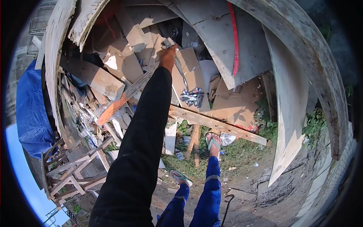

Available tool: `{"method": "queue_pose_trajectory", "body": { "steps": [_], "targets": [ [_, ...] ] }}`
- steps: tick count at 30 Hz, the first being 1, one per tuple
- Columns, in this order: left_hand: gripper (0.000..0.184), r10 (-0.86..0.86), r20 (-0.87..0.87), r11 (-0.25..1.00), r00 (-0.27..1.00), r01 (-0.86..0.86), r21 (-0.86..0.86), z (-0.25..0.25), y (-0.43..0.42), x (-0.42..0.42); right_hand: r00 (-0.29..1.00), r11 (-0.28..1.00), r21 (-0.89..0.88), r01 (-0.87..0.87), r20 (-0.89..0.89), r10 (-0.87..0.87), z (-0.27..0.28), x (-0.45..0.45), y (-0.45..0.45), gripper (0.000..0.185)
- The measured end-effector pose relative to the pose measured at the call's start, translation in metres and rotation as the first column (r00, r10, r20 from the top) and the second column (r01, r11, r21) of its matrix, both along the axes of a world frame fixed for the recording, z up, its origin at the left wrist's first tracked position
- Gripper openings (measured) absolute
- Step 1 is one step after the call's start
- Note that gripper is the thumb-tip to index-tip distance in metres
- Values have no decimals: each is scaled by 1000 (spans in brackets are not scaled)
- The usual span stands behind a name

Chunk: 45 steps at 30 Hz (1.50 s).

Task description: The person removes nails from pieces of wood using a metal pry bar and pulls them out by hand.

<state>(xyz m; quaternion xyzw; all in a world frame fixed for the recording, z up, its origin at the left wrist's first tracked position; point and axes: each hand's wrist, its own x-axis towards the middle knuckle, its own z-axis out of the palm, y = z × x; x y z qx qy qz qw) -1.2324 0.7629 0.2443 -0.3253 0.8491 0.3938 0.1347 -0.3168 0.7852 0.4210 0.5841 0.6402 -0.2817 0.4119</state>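
My left hand (pixel 167 57) reaches far forward at the end of a black sleeve, over a heap of cardboard and scrap. Its fingers are closed on a dark plastic strip (pixel 182 72), and crumpled grey material shows by the fingertips. Below the hand, the strip trails down to a crumpled black-and-silver plastic bundle (pixel 192 97) lying on a cardboard sheet (pixel 189 60). My right hand is out of the picture. A thin black hooked rod (pixel 227 208) rises from the bottom edge; what holds it cannot be seen.
Large plywood sheets (pixel 223 41) lean overhead and at the right, with splintered edges. A long wooden plank (pixel 219 125) crosses before my sandalled foot (pixel 213 142). Broken timber (pixel 72 174) and a blue tarp (pixel 32 109) are at left. Grass and litter cover the ground.
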Motion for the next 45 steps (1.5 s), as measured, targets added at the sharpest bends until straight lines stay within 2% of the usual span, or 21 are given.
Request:
{"method": "queue_pose_trajectory", "body": {
  "steps": [5, 7, 10, 13, 15, 17, 20, 22, 25, 27, 29, 31, 35, 37, 38, 39, 40, 41, 42, 43, 45],
  "targets": [
    [45, 23, -241, 996, 970, -43, -78, 5, 1, 20, 1000, 1000, 11, -19, -14, 19, -4, -20, 14, 33],
    [44, -6, -399, 998, 917, 30, 52, 20, 2, 38, 999, 999, 12, -32, -20, 33, -1, -25, 20, 34],
    [44, -35, -367, 999, 930, 22, -40, 58, 11, 54, 998, 998, 22, -58, -27, 58, 2, -30, 27, 35],
    [42, -49, -414, 994, 909, 85, 68, 73, -2, 57, 996, 996, 33, -78, -41, 80, 7, -34, 32, 36],
    [37, -88, -439, 995, 894, 102, 9, 109, -16, 56, 994, 995, 44, -91, -49, 93, 14, -34, 35, 37],
    [29, 91, -712, 909, 696, 234, 345, 164, -32, 75, 993, 993, 68, -96, -62, 100, 28, -32, 39, 38],
    [29, 154, -627, 866, 764, 201, 457, 204, -83, 114, 983, 981, 123, -147, -91, 158, 51, -22, 51, 39],
    [34, 236, -582, 843, 778, 134, 520, 206, -123, 144, 970, 973, 153, -172, -146, 194, 55, -25, 58, 40],
    [44, 365, -492, 791, 791, 16, 612, 205, -188, 194, 934, 990, 122, -73, -340, 111, 51, -53, 72, 40],
    [48, 424, -434, 757, 795, -48, 651, 216, -222, 223, 946, 987, 112, -119, -289, 147, 64, -101, 81, 41],
    [51, 349, -524, 809, 777, 32, 587, 237, -250, 245, 954, 981, 100, -167, -236, 186, 71, -125, 86, 43],
    [53, 367, -525, 800, 768, 28, 600, 247, -280, 261, 856, 923, 221, -313, -354, 376, 63, -141, 89, 45],
    [52, 341, -547, 858, 764, -16, 513, 269, -332, 287, 814, 901, 251, -355, -392, 430, 59, -170, 88, 47],
    [49, 616, -492, 557, 615, 103, 824, 280, -356, 297, 799, 868, 286, -406, -349, 489, 57, -174, 85, 47],
    [30, 585, -520, 613, 623, 81, 786, 283, -377, 306, 728, 814, 404, -417, -388, 565, 51, -173, 80, 47],
    [28, 611, -525, 580, 593, 115, 806, 291, -396, 309, 649, 751, 518, -410, -413, 639, 57, -185, 66, 47],
    [28, 612, -537, 563, 581, 157, 811, 301, -411, 315, 745, 822, 392, -413, -373, 553, 69, -197, 61, 46],
    [28, 615, -549, 545, 566, 197, 815, 309, -425, 323, 741, 812, 404, -421, -364, 565, 78, -212, 50, 46],
    [29, 686, -459, 390, 564, 247, 887, 305, -447, 336, 735, 825, 378, -420, -391, 554, 85, -223, 40, 45],
    [29, 697, -458, 393, 551, 240, 888, 299, -462, 351, 727, 838, 346, -422, -423, 541, 87, -228, 32, 44],
    [27, 748, -385, 278, 541, 271, 921, 293, -488, 380, 723, 847, 318, -426, -443, 530, 85, -231, 16, 40]
  ]
}}
